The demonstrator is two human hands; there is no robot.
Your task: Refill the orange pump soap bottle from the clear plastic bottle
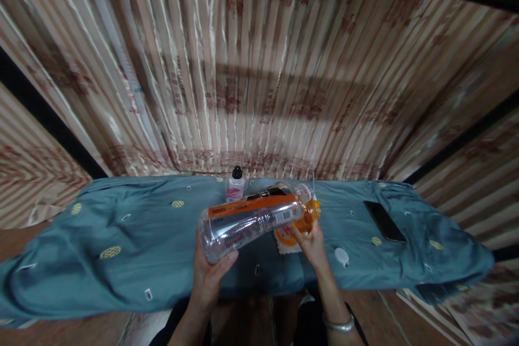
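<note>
A large clear plastic bottle (251, 219) with an orange and dark label is tilted nearly on its side above the cloth, its mouth pointing right. My left hand (211, 267) is wrapped round its base. My right hand (310, 243) grips a translucent orange container (304, 221) by the bottle's neck; its full shape is partly hidden by the fingers and bottle. Below it, an orange and white flat item (288, 246) with a wavy edge lies on the cloth. A round white cap (341, 257) rests to the right of my right hand.
A blue-green patterned cloth (158, 238) covers the surface. Behind the large bottle stands a small bottle (235, 186) with a black top. A dark phone (384, 221) lies on the right. Striped curtains (251, 65) hang behind, between dark poles.
</note>
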